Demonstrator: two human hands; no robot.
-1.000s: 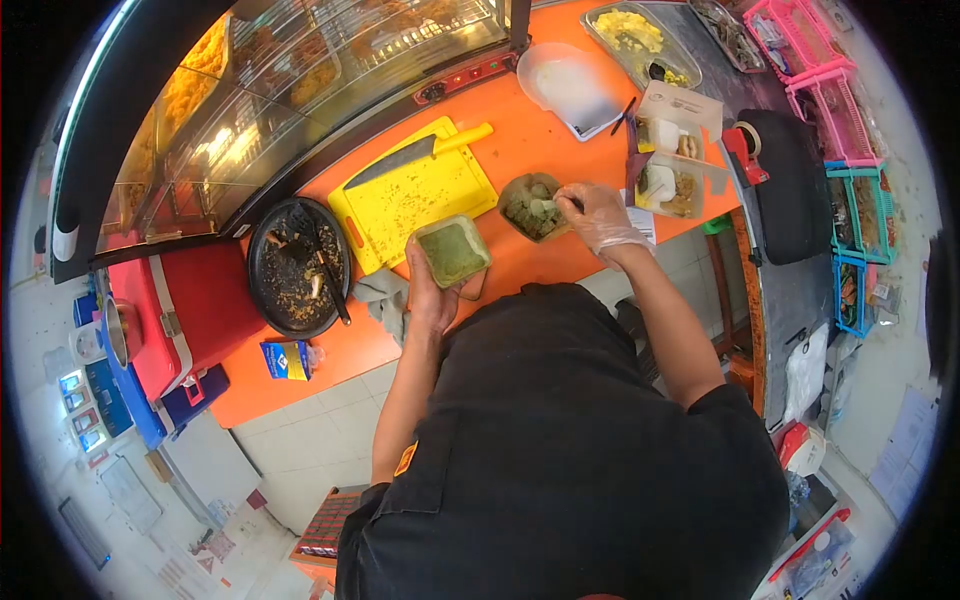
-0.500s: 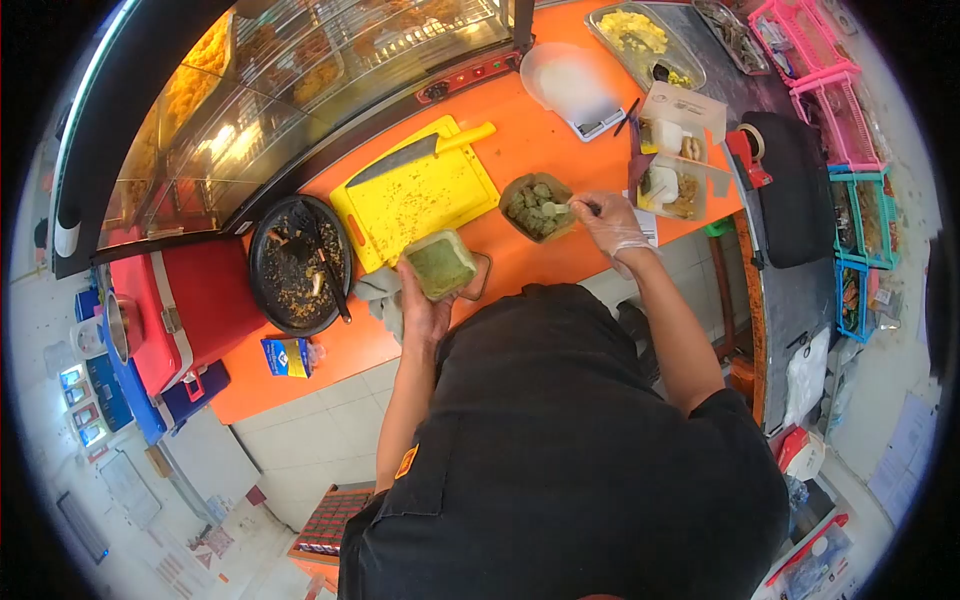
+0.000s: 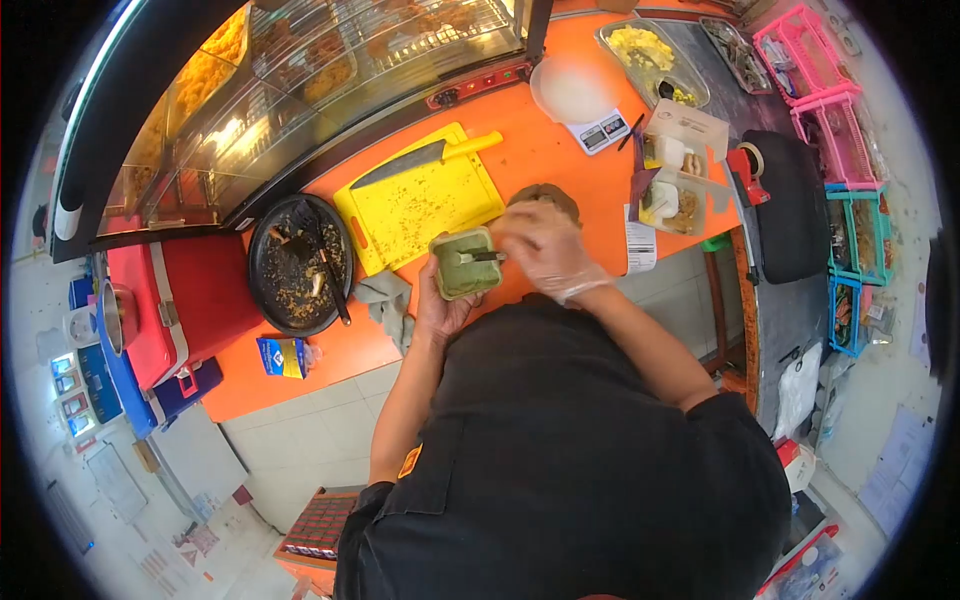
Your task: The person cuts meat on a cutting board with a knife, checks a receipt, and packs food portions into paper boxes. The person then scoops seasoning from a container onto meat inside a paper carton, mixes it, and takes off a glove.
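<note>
My left hand [image 3: 438,310] is closed around a small square tub [image 3: 462,290] with green sauce coating its inside, held tilted above the front edge of the counter. My right hand [image 3: 552,250], in a clear plastic glove, has its fingers pinched on a spoon [image 3: 482,257] whose end reaches into the tub. Behind the right hand stands a brown paper bowl [image 3: 545,193]; the hand covers most of it, and its contents are hidden from here.
A yellow cutting board [image 3: 425,205] carries a large knife [image 3: 400,162] and crumbs. Left of it are a black round pan [image 3: 262,275] and a grey cloth [image 3: 385,300]. A kitchen scale [image 3: 602,132], a meal box [image 3: 690,215] and a glass display case [image 3: 330,130] stand around the orange counter.
My right hand has swung left with the spoon, from over the paper bowl into the tub. My left hand has brought the tub slightly to the right.
</note>
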